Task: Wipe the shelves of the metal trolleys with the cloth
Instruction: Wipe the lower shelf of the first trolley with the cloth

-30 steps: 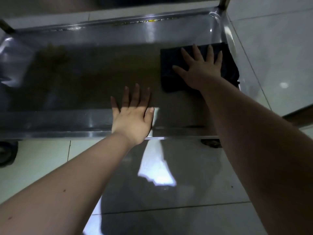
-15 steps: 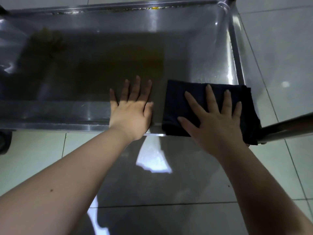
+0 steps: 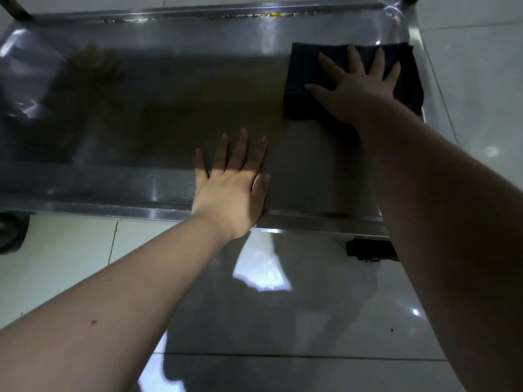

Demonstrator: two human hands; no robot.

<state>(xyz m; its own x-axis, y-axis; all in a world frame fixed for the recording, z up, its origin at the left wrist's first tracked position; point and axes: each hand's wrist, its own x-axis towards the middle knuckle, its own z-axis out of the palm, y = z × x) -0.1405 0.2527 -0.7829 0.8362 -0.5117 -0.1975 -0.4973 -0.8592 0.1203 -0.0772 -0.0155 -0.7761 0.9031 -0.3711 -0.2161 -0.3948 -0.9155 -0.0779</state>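
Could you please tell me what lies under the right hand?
A dark cloth lies spread under the right hand, on the trolley shelf. The metal beneath the cloth is covered, so its state cannot be seen.

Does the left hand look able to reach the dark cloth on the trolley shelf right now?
Probably yes: only bare shelf lies between the left hand, flat near the front edge, and the cloth. The right hand presses on the cloth but leaves its left part uncovered.

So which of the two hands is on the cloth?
The right hand, spread flat on the dark cloth at the far right of the shelf; the left hand rests on bare metal.
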